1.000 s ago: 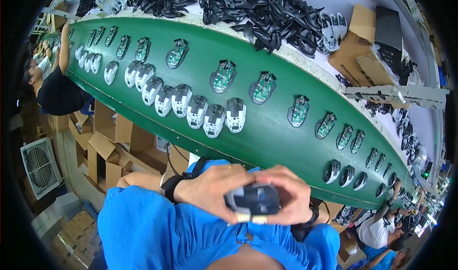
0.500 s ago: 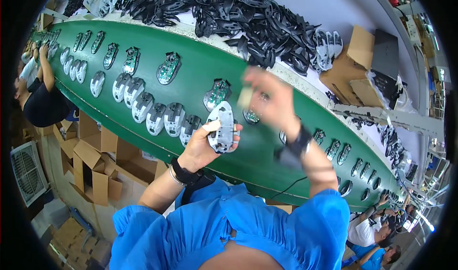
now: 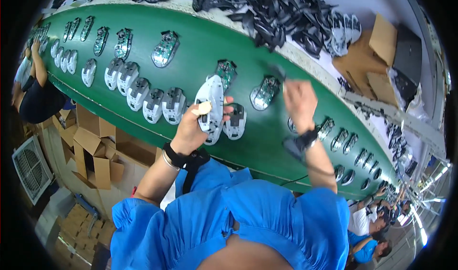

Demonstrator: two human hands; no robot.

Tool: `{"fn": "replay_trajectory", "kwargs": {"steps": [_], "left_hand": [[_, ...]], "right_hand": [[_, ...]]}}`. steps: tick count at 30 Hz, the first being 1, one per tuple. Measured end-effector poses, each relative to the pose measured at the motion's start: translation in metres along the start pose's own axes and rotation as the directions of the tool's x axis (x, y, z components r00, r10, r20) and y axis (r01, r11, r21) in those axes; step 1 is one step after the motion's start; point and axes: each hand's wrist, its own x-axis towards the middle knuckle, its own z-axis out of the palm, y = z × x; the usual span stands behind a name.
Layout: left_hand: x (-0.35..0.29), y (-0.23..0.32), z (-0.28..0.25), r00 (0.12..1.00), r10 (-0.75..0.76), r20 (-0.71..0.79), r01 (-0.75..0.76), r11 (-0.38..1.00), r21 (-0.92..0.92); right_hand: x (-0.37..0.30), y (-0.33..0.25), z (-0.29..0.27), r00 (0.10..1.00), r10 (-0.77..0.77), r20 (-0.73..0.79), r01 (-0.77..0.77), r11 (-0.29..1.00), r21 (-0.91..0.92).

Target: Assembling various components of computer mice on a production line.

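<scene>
My left hand [image 3: 190,127], with a pale cover on the thumb, grips a light grey computer mouse shell [image 3: 210,108], tilted on its edge over the green belt [image 3: 200,45]. My right hand [image 3: 300,103] is raised over the belt, to the right of a mouse base with a green circuit board [image 3: 265,93]. Its fingers are closed, and a dark piece [image 3: 275,72], smeared by motion, shows at the fingertips; its kind is unclear. Another board base [image 3: 226,73] lies just beyond the held shell. A grey mouse shell with a dark top [image 3: 234,122] lies beside my left fingers.
Several grey mouse shells [image 3: 152,105] and board bases [image 3: 165,48] lie in rows along the belt. Past its far rim is a heap of black plastic parts [image 3: 281,19]. An open cardboard box [image 3: 362,55] stands at far right. Other people [image 3: 40,95] work at both ends.
My right hand has moved right, away from the far rim, and a dark piece now shows at its fingertips. The held shell has turned more edge-on. The belt's things appear shifted as the view moved.
</scene>
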Motion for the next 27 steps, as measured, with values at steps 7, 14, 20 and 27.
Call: {"fn": "replay_trajectory", "kwargs": {"steps": [7,14,20,27], "left_hand": [[-0.001,-0.026,-0.005,0.992,-0.115,0.058,0.105,0.982,0.155],[-0.021,-0.037,0.019,0.999,-0.049,0.003,0.048,0.989,0.138],[-0.022,-0.042,0.044,0.994,0.05,-0.098,-0.023,0.964,0.263],[-0.02,-0.048,0.065,0.98,0.198,-0.018,-0.176,0.905,0.388]], "right_hand": [[-0.155,-0.043,0.002,0.958,0.1,0.27,-0.058,0.986,-0.158],[-0.123,-0.03,-0.005,0.912,0.324,0.25,-0.36,0.926,0.11],[-0.107,-0.04,-0.027,0.721,0.529,0.447,-0.681,0.421,0.599],[-0.044,-0.138,-0.078,0.783,0.605,0.145,-0.449,0.387,0.805]]}}
